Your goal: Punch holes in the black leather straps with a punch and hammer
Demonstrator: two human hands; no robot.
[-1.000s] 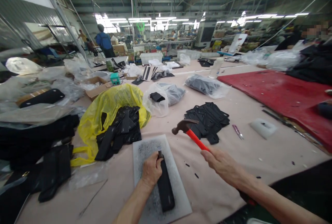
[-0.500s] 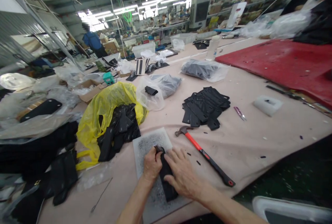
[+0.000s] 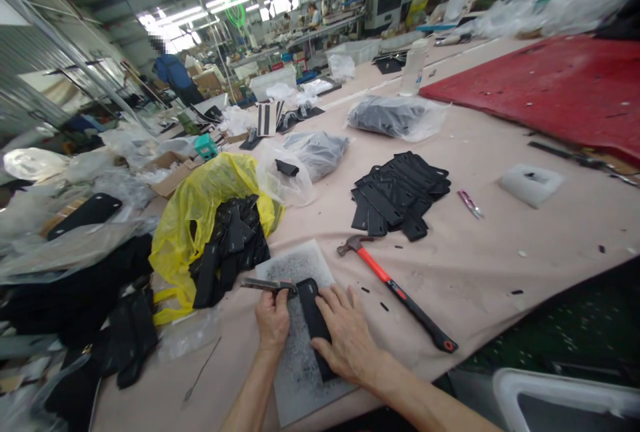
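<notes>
Holding a metal tool (image 3: 264,283) in my left fingers (image 3: 281,301), I rest spread right fingers (image 3: 332,303) on black strip (image 3: 313,319), lower centre of frame.

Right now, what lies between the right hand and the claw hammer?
In the head view, two small black slivers lie on the pale pinkish cloth between the right hand and the claw hammer.

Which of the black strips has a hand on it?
The lone strip on the board, under the right hand; strips heaped beyond the hammer or at the yellow bag lie untouched.
</notes>
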